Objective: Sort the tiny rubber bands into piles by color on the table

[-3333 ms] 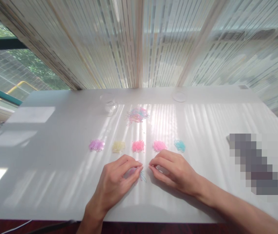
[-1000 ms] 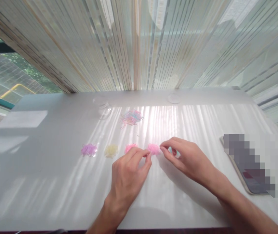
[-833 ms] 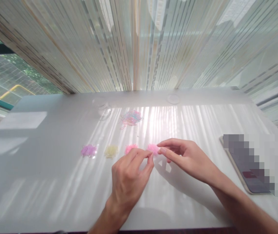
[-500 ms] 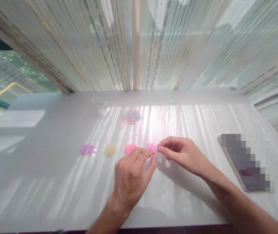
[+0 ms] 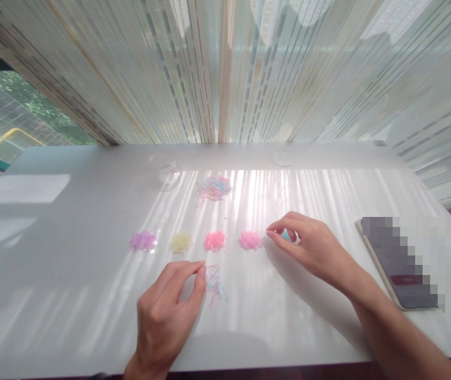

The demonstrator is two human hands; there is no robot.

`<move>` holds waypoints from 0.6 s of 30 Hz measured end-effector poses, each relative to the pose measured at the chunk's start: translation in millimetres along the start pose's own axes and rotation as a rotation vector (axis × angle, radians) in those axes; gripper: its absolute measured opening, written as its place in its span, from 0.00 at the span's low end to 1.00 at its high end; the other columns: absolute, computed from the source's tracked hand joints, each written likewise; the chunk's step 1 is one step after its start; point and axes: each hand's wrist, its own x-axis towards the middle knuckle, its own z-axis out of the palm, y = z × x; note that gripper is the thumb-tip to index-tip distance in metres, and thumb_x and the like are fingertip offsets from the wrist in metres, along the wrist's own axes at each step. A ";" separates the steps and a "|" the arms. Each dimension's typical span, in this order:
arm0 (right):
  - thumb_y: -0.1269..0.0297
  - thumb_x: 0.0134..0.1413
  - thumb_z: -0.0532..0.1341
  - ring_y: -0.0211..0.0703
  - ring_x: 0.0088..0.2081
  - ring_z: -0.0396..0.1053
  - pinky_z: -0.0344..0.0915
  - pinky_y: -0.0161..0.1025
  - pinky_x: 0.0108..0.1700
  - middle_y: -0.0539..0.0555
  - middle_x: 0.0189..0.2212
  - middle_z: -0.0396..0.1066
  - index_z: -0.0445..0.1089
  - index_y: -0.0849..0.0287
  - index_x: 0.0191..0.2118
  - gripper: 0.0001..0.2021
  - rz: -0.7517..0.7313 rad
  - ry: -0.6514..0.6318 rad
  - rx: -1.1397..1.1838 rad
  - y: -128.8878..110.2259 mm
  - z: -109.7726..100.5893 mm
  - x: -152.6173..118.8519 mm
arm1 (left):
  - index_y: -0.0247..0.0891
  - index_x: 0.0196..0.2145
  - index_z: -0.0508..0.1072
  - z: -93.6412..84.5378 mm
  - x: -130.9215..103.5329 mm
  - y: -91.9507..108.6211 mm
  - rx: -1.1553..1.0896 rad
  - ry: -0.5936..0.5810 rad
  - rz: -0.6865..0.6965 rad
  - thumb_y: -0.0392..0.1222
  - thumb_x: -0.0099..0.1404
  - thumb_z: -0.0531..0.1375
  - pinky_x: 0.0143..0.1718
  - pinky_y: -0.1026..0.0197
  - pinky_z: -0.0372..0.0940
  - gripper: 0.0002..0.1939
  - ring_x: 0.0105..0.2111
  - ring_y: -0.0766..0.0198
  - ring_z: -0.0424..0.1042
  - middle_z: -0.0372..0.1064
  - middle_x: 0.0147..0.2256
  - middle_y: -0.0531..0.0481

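My left hand (image 5: 170,303) is closed in a pinch at the left edge of a small loose heap of mixed pastel rubber bands (image 5: 215,285), its fingertips on a pinkish band. Further right, my right hand (image 5: 308,240) pinches with thumb and forefinger just beside the pink rubber bands (image 5: 251,240); what lies between those fingertips is too small to make out. A blue pile (image 5: 286,236) shows partly behind the right fingers. In the same row lie purple bands (image 5: 143,240), yellow bands (image 5: 181,242) and coral-pink bands (image 5: 214,241).
A larger mixed heap of bands (image 5: 214,188) lies further back on the white table (image 5: 90,316). Behind it stand a clear round container (image 5: 164,170) and a clear lid (image 5: 284,158). A phone (image 5: 401,269) rests at the right. Striped curtains (image 5: 225,68) hang along the far edge.
My hands have parted: the left moved left and nearer to me, the right slightly right and up. The small mixed heap and the blue pile have come into view.
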 end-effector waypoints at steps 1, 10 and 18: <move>0.62 0.68 0.60 0.39 0.29 0.70 0.68 0.38 0.33 0.52 0.35 0.74 0.78 0.53 0.38 0.09 -0.008 0.013 -0.015 -1.6 2.0 -0.5 | 0.40 0.41 0.78 -0.1 -2.9 -2.8 0.002 -0.001 -0.004 0.32 0.71 0.64 0.32 0.64 0.68 0.05 0.27 0.69 0.72 0.77 0.36 0.52; 0.66 0.65 0.62 0.40 0.30 0.73 0.67 0.38 0.31 0.52 0.33 0.74 0.77 0.55 0.38 0.06 -0.070 -0.058 -0.124 -11.1 10.3 -5.0 | 0.39 0.41 0.77 2.0 -11.3 -13.8 0.039 -0.015 -0.043 0.31 0.70 0.64 0.39 0.64 0.72 0.05 0.33 0.65 0.78 0.77 0.36 0.52; 0.65 0.68 0.58 0.40 0.31 0.73 0.70 0.37 0.31 0.54 0.37 0.75 0.76 0.55 0.47 0.09 -0.116 -0.023 -0.099 -6.5 6.9 -5.2 | 0.39 0.40 0.78 3.2 -12.1 -14.9 0.031 -0.008 -0.051 0.32 0.71 0.63 0.36 0.65 0.72 0.05 0.31 0.66 0.77 0.77 0.35 0.52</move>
